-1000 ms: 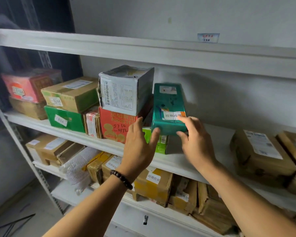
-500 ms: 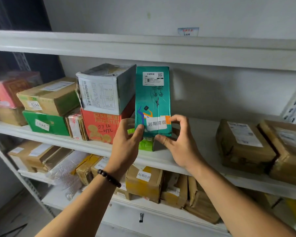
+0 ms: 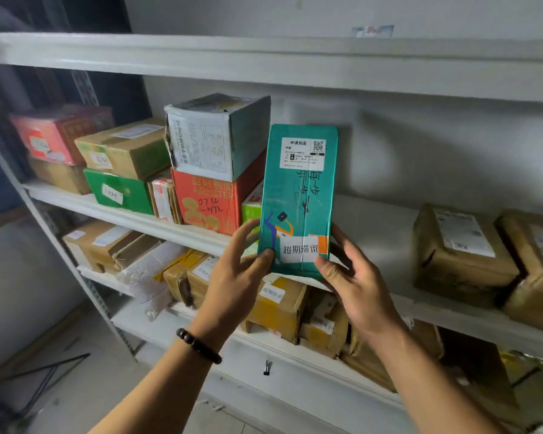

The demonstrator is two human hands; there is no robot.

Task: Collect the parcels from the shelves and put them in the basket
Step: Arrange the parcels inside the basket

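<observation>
Head view, I'm seeing left hand (image 3: 237, 270) and right hand (image 3: 355, 280) both pinching teal parcel (image 3: 300, 195) upright by its lower corners, in front of middle shelf (image 3: 373, 220).

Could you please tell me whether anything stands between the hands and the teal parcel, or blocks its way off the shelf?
Nothing visible does. The left hand and right hand both grip the teal parcel by its lower end, upright in front of the shelf. The basket is out of view, so that path cannot be judged.

Open stretch of middle shelf (image 3: 373, 220) between stacked boxes (image 3: 207, 198) left and brown parcels (image 3: 461, 255) right, upper shelf (image 3: 295, 64) overhead.
</observation>
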